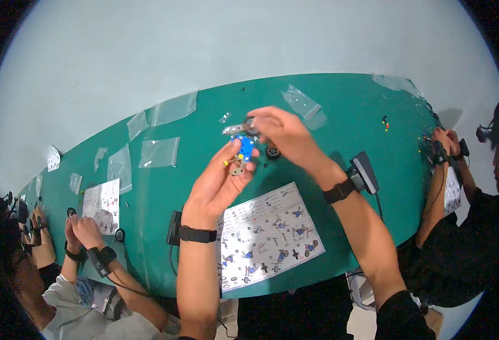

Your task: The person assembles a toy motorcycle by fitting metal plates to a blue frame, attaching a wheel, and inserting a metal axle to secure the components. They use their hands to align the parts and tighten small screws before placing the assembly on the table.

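Note:
My left hand (218, 184) is closed around a small toy vehicle model with a blue body (244, 147), grey metal plates and yellow pegs. Above it, my right hand (286, 133) grips a black toy wheel (250, 126) joined to a grey metal strip (233, 130), held against the top of the blue part. Just under my right hand a second black wheel (273, 152) rests on the green table. A printed instruction sheet (272, 238) with pictures of assembly steps lies below my hands.
Clear plastic bags (159, 153) are spread over the green table (204, 119), with another bag (303, 102) behind my right hand. Small coloured parts (385, 123) lie at the right. Co-workers' hands (82, 232) work at the left, beside another sheet (102, 204), and other hands (446, 141) at the right.

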`<action>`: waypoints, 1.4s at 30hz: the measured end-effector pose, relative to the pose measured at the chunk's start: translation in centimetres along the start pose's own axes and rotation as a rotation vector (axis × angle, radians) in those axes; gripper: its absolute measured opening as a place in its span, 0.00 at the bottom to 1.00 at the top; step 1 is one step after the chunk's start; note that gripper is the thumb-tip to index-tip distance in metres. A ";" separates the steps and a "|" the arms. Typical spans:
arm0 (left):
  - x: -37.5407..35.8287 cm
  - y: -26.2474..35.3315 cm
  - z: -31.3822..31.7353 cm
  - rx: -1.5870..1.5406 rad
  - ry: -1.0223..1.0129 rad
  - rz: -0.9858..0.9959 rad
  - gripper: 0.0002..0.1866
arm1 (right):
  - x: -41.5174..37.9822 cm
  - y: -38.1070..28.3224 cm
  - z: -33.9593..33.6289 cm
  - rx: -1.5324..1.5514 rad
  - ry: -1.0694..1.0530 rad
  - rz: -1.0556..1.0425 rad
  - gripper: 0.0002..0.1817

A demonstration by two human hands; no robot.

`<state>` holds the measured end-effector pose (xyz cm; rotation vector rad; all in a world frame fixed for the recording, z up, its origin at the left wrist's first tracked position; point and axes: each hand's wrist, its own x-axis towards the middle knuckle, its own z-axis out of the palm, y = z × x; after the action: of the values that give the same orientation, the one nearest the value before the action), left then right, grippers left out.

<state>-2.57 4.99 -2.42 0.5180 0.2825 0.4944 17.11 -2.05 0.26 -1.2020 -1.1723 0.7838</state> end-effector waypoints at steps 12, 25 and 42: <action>0.6 0.8 -0.3 0.439 0.342 0.285 0.12 | -3.4 3.7 -3.9 -0.934 -0.093 -0.091 0.18; 0.8 -0.1 -0.6 0.486 0.303 0.218 0.15 | -3.9 4.2 -2.5 -0.707 -0.112 -0.176 0.20; 1.2 -0.9 1.0 0.623 0.423 0.225 0.21 | -4.8 1.5 -2.4 -0.749 -0.446 0.088 0.16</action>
<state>-0.82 4.53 -2.20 1.0596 0.8026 0.7387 18.35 -6.83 -2.35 -1.7481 -1.8913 0.7152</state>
